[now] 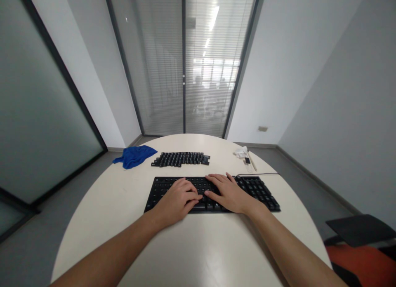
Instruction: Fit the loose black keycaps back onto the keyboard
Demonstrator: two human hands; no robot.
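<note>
A black keyboard [260, 192] lies across the white table, its left part bare of keycaps and its right part with keys on. My left hand [179, 198] rests over the middle-left of it, fingers curled and thumb and fingertips together near the lower keys; whatever they hold is too small to make out. Beside it my right hand [227, 193] lies on the keyboard with its fingers spread and nothing visible in it. Behind the keyboard, loose black keycaps [182, 158] are laid out in rows.
A blue cloth [136, 156] lies at the table's back left. Toward the back right are a crumpled white wrapper [240, 152], a small black item [247, 160] and a thin light stick [253, 161]. A cable [262, 173] runs off the right edge. A red and black chair [361, 258] stands at right.
</note>
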